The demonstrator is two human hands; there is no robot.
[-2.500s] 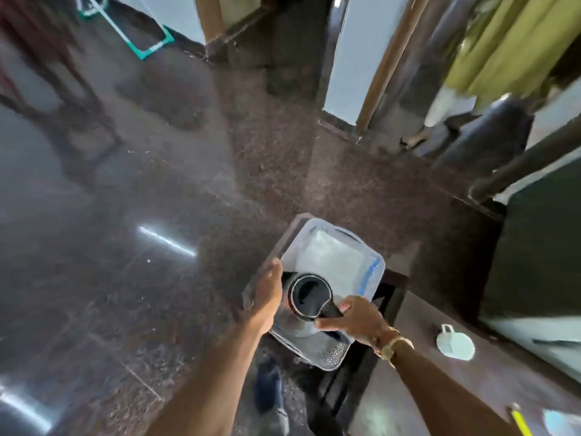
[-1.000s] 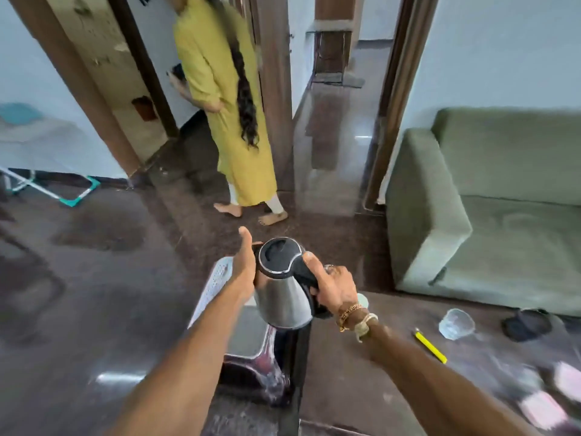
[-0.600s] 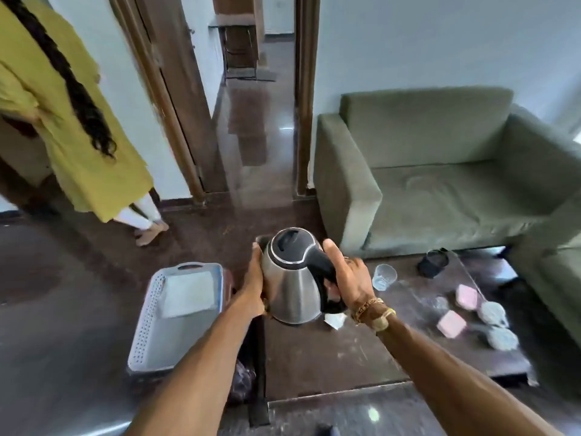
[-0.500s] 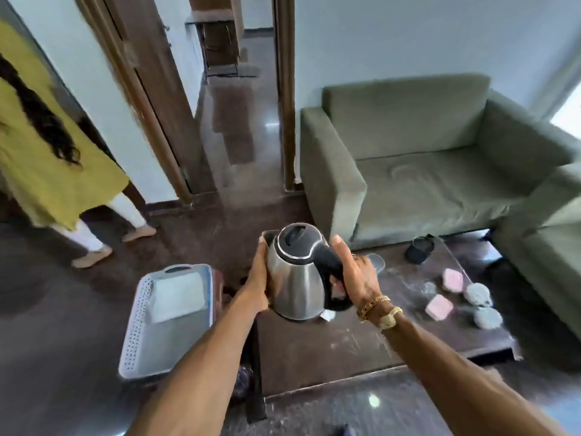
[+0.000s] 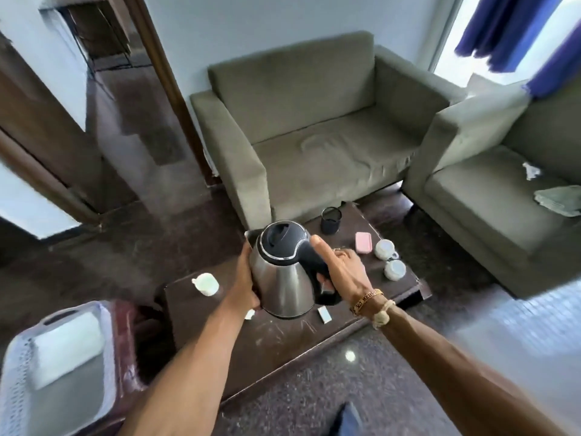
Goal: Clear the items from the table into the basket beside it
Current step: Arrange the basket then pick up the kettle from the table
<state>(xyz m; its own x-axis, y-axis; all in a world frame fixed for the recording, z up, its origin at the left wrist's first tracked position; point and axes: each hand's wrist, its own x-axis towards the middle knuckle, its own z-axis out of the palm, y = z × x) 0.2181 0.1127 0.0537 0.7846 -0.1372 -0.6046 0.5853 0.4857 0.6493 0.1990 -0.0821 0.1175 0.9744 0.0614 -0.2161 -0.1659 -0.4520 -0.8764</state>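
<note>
From the head view, the steel kettle [image 5: 284,272] is held above the dark table [image 5: 283,341]: the right hand [image 5: 341,272] grasps its handle with the forefinger stretched out, and the left hand [image 5: 243,284] presses flat against its side. I think it is best kept upright while carried to the white basket [image 5: 19,372] at lower left. Cups [image 5: 385,248] wait on the table; green sofas [image 5: 314,136] stand behind.

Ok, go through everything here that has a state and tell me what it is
kettle: lid shut, upright, held above the table
left hand: pressed on kettle's side
right hand: grip on kettle's handle
basket: holds one white item
black cup: upright
two white cups: on the table
</note>
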